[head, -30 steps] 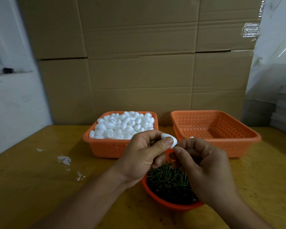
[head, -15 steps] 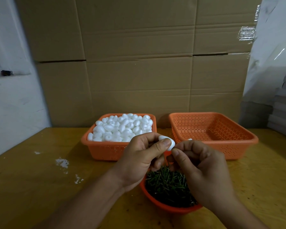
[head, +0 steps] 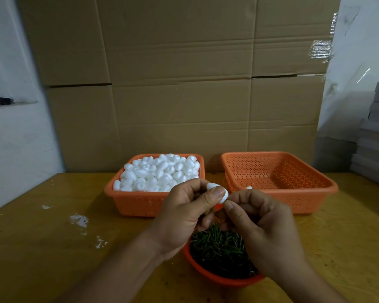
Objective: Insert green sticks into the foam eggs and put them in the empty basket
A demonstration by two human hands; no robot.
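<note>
Right above the bowl of green sticks (head: 222, 252), the left hand (head: 184, 213) pinches a foam egg (head: 218, 191) while the right hand (head: 260, 224) is curled at its base, stick hidden, so I'd guess mid-insertion, then over to the nearly empty basket (head: 293, 193).

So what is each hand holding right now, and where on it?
The left hand pinches a white foam egg by its sides, between thumb and fingers. The right hand has its fingertips pinched under the egg; any green stick there is hidden.
</note>
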